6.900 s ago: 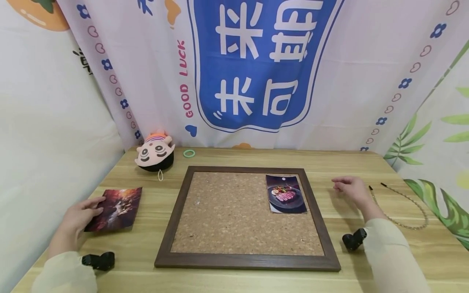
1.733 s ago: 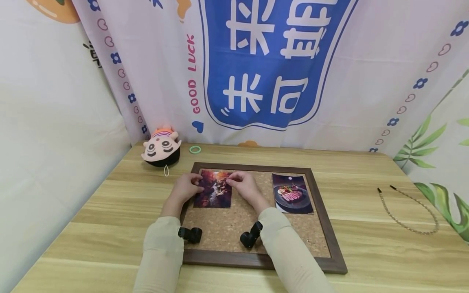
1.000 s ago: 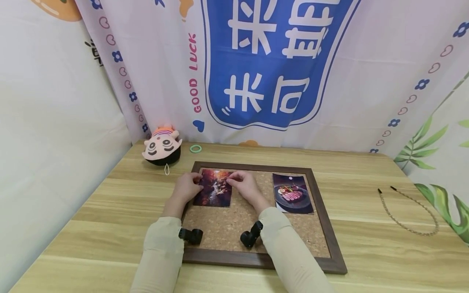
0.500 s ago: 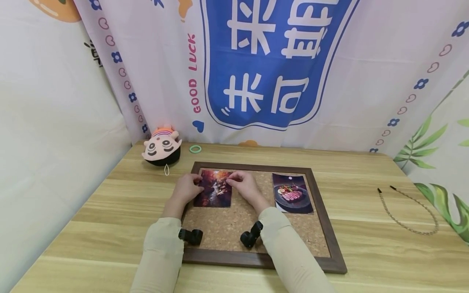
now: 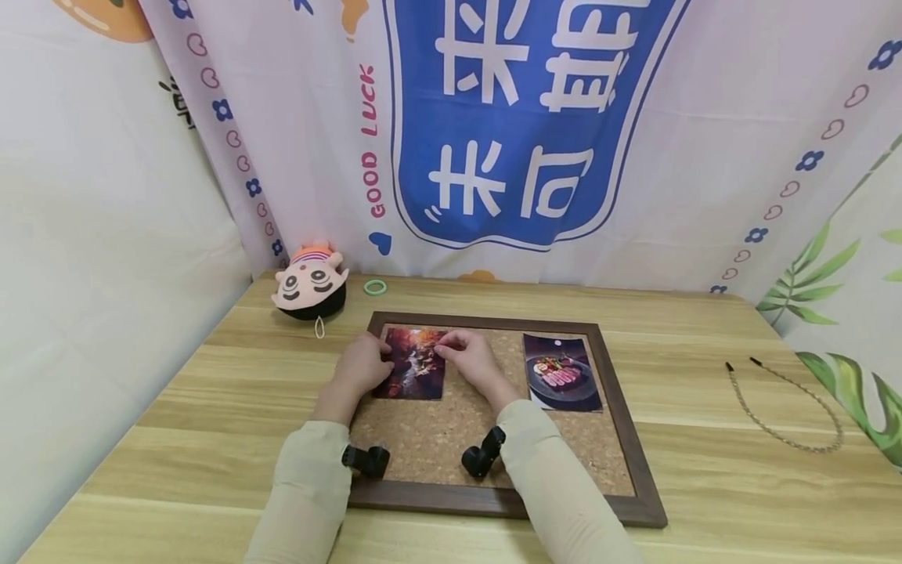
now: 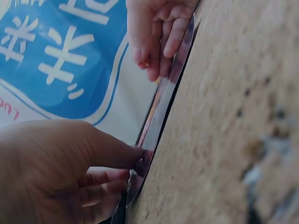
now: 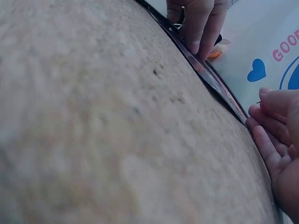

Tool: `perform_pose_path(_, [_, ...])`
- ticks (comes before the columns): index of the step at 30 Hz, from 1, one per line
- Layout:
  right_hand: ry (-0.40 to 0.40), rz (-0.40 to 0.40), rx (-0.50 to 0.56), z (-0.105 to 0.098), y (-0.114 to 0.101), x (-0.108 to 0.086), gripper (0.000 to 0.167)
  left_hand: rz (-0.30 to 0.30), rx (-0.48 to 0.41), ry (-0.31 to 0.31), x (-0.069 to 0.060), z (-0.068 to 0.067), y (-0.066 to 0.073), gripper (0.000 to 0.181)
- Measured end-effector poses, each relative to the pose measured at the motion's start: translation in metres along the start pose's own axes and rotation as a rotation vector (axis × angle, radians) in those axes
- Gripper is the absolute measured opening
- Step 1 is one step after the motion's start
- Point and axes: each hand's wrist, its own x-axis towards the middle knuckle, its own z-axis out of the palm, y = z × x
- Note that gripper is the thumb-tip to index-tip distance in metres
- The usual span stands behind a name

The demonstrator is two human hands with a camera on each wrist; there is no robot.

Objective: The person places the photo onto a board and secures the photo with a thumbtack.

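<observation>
A photo print (image 5: 416,368) of a reddish forest stream lies on the upper left of the cork board (image 5: 437,446), beside the frame's left side. My left hand (image 5: 361,364) holds the print's left edge; in the left wrist view, the thumb of that hand (image 6: 60,163) touches the print (image 6: 156,114). My right hand (image 5: 475,362) is at the print's upper right corner, thumb and forefinger pinched together. Between those fingertips shows a tiny glint in the left wrist view and a thin needle-like tip in the right wrist view, likely a pin (image 7: 258,102).
A food photo (image 5: 562,374) sits at the board's upper right, a small white dot near its top. Behind the board lie a plush doll (image 5: 310,286) and a green ring (image 5: 375,287). A beaded cord (image 5: 789,442) lies to the right.
The forest print was in my left hand on the table left of the board; it now lies on the cork. My right hand came in from the right. Over the last second, both hands barely moved.
</observation>
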Motion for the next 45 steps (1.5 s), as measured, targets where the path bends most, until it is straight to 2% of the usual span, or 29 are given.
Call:
perform_pose_path(5, [-0.009,-0.012,0.026,0.002,-0.001,0.001,0.012,0.040,0.090,0.018,-0.001,0.001,-0.001,0.034])
perform_pose_path(7, [-0.011,-0.010,0.035,0.003,-0.001,0.002,0.013,0.045,0.092,-0.012,0.000,0.003,-0.003,0.041])
perform_pose_path(13, [-0.019,0.038,0.005,0.004,-0.008,0.006,0.011,0.048,0.085,-0.161,0.001,0.006,-0.007,0.065])
perform_pose_path(17, [-0.041,0.053,-0.100,0.006,-0.017,0.012,0.009,0.036,0.071,-0.231,-0.001,0.006,-0.007,0.077])
perform_pose_path(20, [-0.081,0.058,-0.214,0.009,-0.025,0.019,0.011,0.030,0.070,-0.256,-0.003,0.006,-0.007,0.081])
perform_pose_path(24, [-0.084,0.091,-0.319,0.013,-0.031,0.027,0.012,0.033,0.077,-0.269,-0.004,0.006,-0.006,0.084])
perform_pose_path(27, [-0.071,0.112,-0.351,0.016,-0.033,0.032,0.012,0.035,0.080,-0.275,-0.005,0.007,-0.005,0.083])
perform_pose_path(33, [-0.073,0.093,-0.349,0.026,-0.031,0.040,0.011,0.032,0.086,-0.270,-0.007,0.005,-0.004,0.082])
perform_pose_path(45, [-0.050,0.142,-0.423,0.033,-0.021,0.042,0.012,0.026,0.099,-0.283,-0.004,0.010,-0.002,0.081])
